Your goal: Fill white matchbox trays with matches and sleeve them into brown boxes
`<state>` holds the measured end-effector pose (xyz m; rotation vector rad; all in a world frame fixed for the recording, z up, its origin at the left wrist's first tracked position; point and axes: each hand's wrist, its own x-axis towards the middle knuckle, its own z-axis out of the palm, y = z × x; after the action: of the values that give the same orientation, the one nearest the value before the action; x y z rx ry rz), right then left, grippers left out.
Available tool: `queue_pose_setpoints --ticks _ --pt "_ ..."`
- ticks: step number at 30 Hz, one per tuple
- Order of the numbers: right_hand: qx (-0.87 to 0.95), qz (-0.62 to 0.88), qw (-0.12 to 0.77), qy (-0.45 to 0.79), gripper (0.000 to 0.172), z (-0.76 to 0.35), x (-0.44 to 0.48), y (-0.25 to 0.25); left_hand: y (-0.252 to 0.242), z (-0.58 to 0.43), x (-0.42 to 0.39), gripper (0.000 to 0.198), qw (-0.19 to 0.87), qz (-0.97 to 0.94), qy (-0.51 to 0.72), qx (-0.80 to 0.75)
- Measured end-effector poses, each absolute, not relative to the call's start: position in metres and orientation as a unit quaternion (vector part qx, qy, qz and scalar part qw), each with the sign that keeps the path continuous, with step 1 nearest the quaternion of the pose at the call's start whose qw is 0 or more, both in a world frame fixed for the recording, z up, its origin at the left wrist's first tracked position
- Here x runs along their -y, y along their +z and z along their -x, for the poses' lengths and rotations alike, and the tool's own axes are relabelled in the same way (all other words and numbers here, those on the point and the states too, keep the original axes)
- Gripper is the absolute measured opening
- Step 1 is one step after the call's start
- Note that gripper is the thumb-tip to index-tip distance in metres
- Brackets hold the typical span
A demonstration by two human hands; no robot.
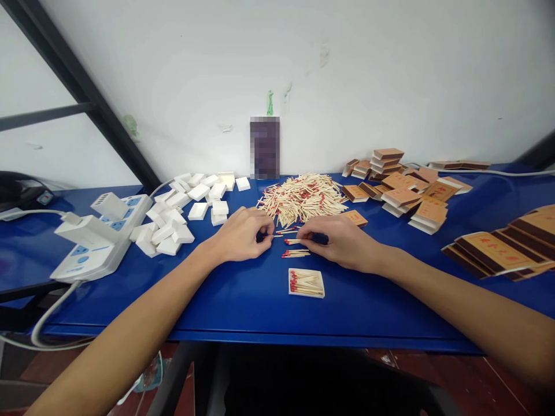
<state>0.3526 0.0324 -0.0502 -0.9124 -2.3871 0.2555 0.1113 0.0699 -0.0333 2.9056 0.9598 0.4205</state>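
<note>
My left hand (245, 234) is closed in a pinch at the near left edge of the match heap, with a match (278, 236) at its fingertips. Opposite it, my right hand (342, 241) pinches a few red-headed matches (293, 241) by their plain ends. Just below these, a small row of matches (296, 253) lies on the blue table. Nearer to me sits a white matchbox tray (321, 278) partly filled with matches, their red heads to the left. Behind both hands spreads the big heap of loose matches (306, 196).
White empty matchbox trays (167, 231) are piled at left, beside a white power strip (110, 242) with plugs and cables. Orange-brown matchbox sleeves (401, 199) lie at right, with more sleeves (498, 251) at the far right. A blurred dark rectangle (265, 148) stands against the wall.
</note>
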Motion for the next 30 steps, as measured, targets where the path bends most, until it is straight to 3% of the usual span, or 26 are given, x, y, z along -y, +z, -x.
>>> queue_pose_setpoints --ticks 12,30 --pt "0.905 0.339 0.244 0.075 0.018 -0.356 -0.034 -0.050 -0.036 -0.115 -0.068 0.012 0.047 -0.942 0.146 -0.299" --pt "0.896 0.324 0.292 0.090 0.014 -0.351 -0.032 -0.053 -0.036 -0.121 -0.066 0.015 0.074 -0.941 0.162 -0.287"
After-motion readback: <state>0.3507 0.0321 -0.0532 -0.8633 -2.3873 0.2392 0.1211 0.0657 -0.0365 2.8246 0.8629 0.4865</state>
